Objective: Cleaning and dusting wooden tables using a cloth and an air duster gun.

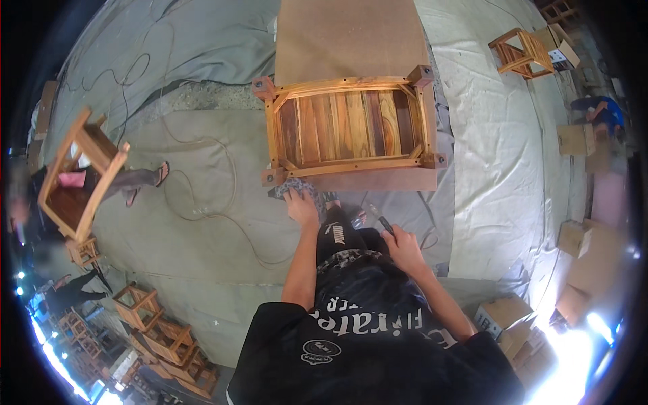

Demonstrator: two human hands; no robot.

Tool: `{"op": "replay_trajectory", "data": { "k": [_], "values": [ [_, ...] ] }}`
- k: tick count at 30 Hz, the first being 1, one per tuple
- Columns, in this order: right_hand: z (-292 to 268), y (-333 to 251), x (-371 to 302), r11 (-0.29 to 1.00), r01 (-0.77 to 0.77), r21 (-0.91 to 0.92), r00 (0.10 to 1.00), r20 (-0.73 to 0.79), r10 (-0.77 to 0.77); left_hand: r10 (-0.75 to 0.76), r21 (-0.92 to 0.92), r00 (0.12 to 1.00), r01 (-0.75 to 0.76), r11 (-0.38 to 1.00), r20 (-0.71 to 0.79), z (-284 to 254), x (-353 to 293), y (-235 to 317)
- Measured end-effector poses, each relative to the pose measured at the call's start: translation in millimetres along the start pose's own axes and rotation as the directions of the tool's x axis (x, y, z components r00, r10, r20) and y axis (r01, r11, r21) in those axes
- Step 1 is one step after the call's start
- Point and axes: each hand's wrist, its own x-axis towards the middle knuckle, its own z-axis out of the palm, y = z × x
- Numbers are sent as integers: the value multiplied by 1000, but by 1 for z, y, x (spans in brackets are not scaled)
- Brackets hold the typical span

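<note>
The upturned wooden table (pixel 351 125) lies on a brown board (pixel 351 40) just in front of the person; to work its near rail well, I think the cloth must stay flat under even pressure while the table is kept from sliding. The left hand (pixel 302 208) presses a patterned cloth (pixel 295 187) at the near left corner, fingers together and bent over it. The right hand (pixel 403 248) is closed around a thin dark tool (pixel 382 221), held apart from the table

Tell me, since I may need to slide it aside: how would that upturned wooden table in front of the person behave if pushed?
The upturned wooden table looks stiff, probably heavy with its solid slats. Lying flat on its top on a brown board, it seems unlikely to tip and would likely slide.
</note>
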Motion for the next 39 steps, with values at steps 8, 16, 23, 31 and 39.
{"op": "replay_trajectory", "data": {
  "k": [8,16,23,31,39],
  "values": [
    [-42,9,-5,999,-1,37,997,73,-2,413,-25,882,-418,908,228,44,-30,33],
    [-94,54,-9,981,-168,-93,985,-61,163,575,-389,698,-432,814,427,116,-120,183],
    [-57,125,41,998,-46,-39,999,-12,46,-66,-66,781,136,988,621,67,-80,93],
    [35,91,73,976,69,207,996,-64,-57,-516,-548,627,773,320,583,-28,-114,-41],
    [131,40,71,983,139,120,984,-126,-124,-472,-439,765,640,631,438,-52,-119,-64]
  ]
}}
